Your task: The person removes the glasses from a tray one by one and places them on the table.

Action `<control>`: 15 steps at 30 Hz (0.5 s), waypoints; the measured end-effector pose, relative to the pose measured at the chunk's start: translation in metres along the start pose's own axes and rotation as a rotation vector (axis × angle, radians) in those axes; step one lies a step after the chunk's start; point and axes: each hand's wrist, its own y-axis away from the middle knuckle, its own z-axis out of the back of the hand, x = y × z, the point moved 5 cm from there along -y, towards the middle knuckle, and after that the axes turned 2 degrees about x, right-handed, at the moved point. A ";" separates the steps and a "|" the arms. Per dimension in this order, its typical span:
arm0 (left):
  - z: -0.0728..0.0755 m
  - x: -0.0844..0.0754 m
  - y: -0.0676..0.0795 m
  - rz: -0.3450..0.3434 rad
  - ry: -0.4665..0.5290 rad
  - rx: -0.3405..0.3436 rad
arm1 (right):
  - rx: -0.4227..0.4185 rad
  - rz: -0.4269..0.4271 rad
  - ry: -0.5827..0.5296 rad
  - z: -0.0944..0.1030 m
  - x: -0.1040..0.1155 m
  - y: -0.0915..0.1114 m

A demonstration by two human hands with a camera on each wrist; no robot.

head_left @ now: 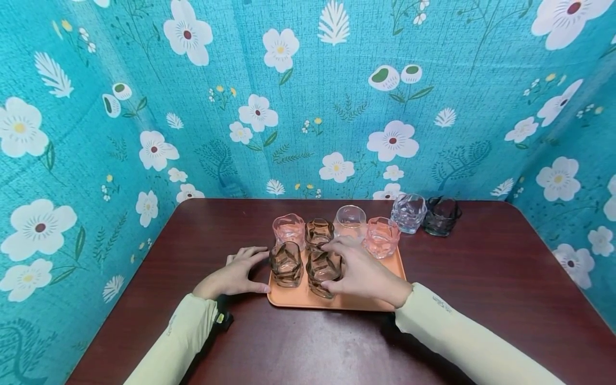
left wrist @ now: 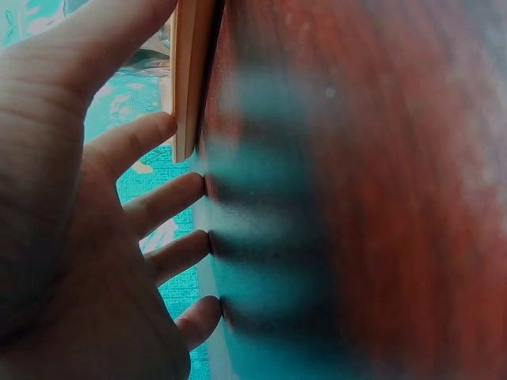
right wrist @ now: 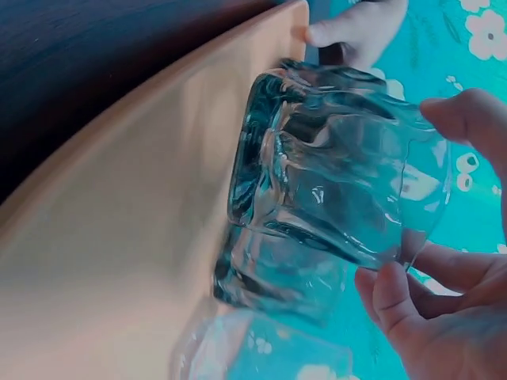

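Note:
My right hand (head_left: 363, 270) grips a brown glass tumbler (head_left: 323, 275) near its rim, thumb on one side and fingers on the other. In the right wrist view this tumbler (right wrist: 333, 166) is close to the surface of the orange tray (head_left: 351, 303); whether its base touches cannot be told. My left hand (head_left: 238, 274) lies at the tray's left edge, thumb and index finger against it. Seen from the left wrist, its fingers (left wrist: 170, 206) are spread and fairly straight. A second brown tumbler (head_left: 286, 267) stands just right of the left hand.
Behind on the tray stand a pink tumbler (head_left: 289, 229), another brown one (head_left: 319, 231), a clear glass (head_left: 350, 219) and a second pink one (head_left: 382, 238). A clear tumbler (head_left: 409, 213) and a dark grey one (head_left: 440, 216) stand on the table (head_left: 481, 299), behind the tray's right end. Flowered cloth hangs behind.

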 end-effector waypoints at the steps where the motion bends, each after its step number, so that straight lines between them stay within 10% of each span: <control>1: 0.000 0.000 0.000 0.001 0.001 0.001 | -0.007 -0.003 -0.011 0.003 -0.001 0.002; 15: 0.000 0.001 0.000 -0.009 -0.003 0.000 | -0.121 -0.050 0.057 0.066 -0.019 0.045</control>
